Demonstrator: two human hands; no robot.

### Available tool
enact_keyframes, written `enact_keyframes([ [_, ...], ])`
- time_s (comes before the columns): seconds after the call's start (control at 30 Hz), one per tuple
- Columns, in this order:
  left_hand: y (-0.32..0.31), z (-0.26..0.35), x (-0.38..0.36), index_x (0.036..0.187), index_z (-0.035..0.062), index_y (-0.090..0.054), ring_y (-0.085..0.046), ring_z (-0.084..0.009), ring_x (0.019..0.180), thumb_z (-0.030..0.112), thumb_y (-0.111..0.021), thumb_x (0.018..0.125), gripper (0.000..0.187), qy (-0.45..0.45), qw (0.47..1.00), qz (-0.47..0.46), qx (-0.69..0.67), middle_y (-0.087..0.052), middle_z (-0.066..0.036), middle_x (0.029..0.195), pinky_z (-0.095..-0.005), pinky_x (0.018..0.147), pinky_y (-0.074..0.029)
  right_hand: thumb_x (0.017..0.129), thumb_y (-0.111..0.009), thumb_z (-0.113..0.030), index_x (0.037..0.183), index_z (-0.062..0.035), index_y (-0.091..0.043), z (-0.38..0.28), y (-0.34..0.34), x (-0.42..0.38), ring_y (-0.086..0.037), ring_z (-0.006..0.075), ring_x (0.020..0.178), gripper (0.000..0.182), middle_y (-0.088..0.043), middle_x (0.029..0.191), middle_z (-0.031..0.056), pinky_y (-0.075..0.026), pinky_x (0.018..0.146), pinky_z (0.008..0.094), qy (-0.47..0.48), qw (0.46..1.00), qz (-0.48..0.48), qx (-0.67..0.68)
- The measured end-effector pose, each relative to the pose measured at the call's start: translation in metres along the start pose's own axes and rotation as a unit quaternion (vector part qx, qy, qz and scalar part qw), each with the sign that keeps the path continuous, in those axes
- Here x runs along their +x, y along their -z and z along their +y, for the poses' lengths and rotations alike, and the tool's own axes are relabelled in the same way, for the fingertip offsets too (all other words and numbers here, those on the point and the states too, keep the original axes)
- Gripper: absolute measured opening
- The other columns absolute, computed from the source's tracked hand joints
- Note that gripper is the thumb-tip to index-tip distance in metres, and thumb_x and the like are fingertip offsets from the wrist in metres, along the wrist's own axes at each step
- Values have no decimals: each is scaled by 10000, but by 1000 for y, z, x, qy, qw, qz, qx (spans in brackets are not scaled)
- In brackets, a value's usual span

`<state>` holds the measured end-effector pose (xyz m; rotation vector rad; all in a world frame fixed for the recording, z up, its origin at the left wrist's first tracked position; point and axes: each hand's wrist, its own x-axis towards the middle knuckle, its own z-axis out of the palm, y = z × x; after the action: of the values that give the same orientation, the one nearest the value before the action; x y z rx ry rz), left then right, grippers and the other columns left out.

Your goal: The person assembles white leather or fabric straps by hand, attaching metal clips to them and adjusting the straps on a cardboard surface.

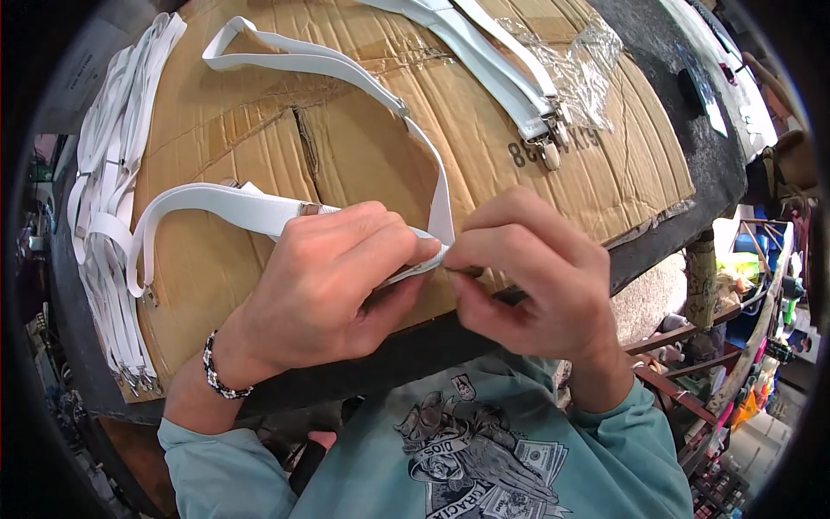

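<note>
White elastic suspenders (pixel 238 208) lie looped over the cardboard, one strap curving up to the back and round to both hands. My left hand (pixel 333 281), with a beaded bracelet on its wrist, is closed on a folded part of the strap. Close beside it, my right hand (pixel 540 277) pinches the strap's end between thumb and fingers. The fingers hide the exact spot where they meet. A metal slider shows just behind my left knuckles. Another pair of white suspenders (pixel 484 56) with metal clips (pixel 549 151) rests farther back.
A thick bundle of white suspenders (pixel 117 186) lies along the left edge of the cardboard sheet (pixel 233 134). Clear plastic wrap (pixel 592 69) sits at the back right. Beneath the cardboard is a dark table (pixel 635 246). A metal-framed rack (pixel 735 359) with assorted items stands at the right.
</note>
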<state>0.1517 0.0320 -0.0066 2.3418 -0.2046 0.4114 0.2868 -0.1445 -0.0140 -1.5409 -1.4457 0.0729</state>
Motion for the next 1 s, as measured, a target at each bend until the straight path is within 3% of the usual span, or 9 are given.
enact_keyframes([
  [0.2,-2,0,2,950,9,-686,-630,-283,656,-66,-781,700,278,-22,1000,8,1,-642,-103,776,-367,583,-474,683,-768,86,935,-28,-685,7,1,-7,-630,230,688,288,-635,873,92,-513,591,323,10,999,-29,-39],
  [0.4,-2,-1,-1,947,6,-691,-625,-249,619,-80,-794,697,284,-3,1000,15,-2,-647,-93,755,-357,569,-475,712,-757,87,923,-24,-684,7,16,-13,-622,217,671,249,-627,867,82,-493,565,315,-72,996,-50,-35],
  [0.5,-2,-1,0,944,3,-689,-627,-254,625,-74,-792,702,274,-1,1000,16,-8,-650,-95,760,-357,564,-469,716,-765,87,907,-21,-686,5,12,-9,-624,209,674,233,-633,870,88,-492,572,301,-74,997,-20,-16],
  [0.67,1,-4,0,973,1,-678,-627,-286,669,-58,-770,704,290,-18,1000,-2,-2,-636,-104,791,-381,570,-475,689,-776,94,919,-17,-693,5,-5,0,-634,222,689,269,-637,878,102,-514,593,311,11,1000,-8,13],
  [1.0,0,-4,-1,941,9,-698,-627,-239,635,-67,-798,716,258,4,1000,1,-18,-675,-90,787,-335,555,-467,725,-763,61,941,-36,-694,21,9,-11,-622,230,672,247,-640,895,95,-510,595,321,-12,997,-45,-62],
])
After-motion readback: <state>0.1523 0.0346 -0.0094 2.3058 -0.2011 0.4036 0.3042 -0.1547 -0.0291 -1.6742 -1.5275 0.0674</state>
